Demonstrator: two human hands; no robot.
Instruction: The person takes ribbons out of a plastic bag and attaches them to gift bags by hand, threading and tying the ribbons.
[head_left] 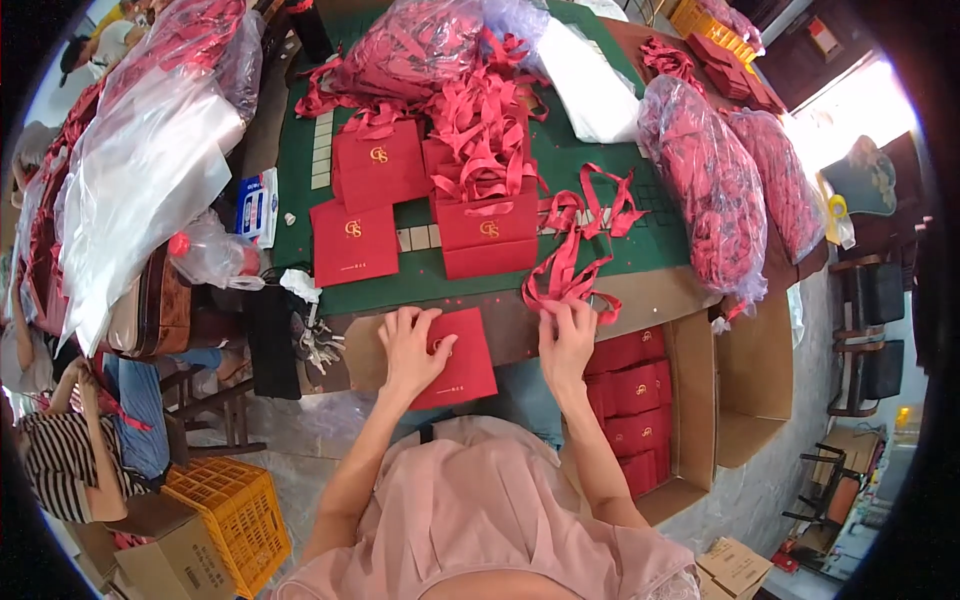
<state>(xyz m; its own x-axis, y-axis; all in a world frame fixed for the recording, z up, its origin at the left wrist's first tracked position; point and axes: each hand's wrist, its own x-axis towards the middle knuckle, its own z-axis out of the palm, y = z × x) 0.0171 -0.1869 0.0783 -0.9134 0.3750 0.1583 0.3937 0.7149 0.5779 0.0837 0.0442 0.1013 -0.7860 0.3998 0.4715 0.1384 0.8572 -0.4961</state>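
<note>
My left hand (pixel 412 350) is at the upper left corner of a flat red paper gift bag (pixel 468 355) at the table's near edge. The thumb lies on the bag's front and the curved fingers grip along its left edge. My right hand (pixel 567 345) pinches a red ribbon (pixel 572 280) from a loose bunch lying just beyond it. Farther back stand more red gift bags (pixel 378 165), some lying flat in a pile. One upright bag (pixel 489 240) has a large tangle of red ribbons (pixel 485 130) heaped over its top.
Clear plastic sacks of red goods (pixel 705 190) stand at the right and back of the green mat (pixel 610 255). An open carton (pixel 690 400) below the table holds red bags. Keys (pixel 318 345) lie left. A seated person (pixel 85 440) is at far left beside a yellow crate (pixel 235 515).
</note>
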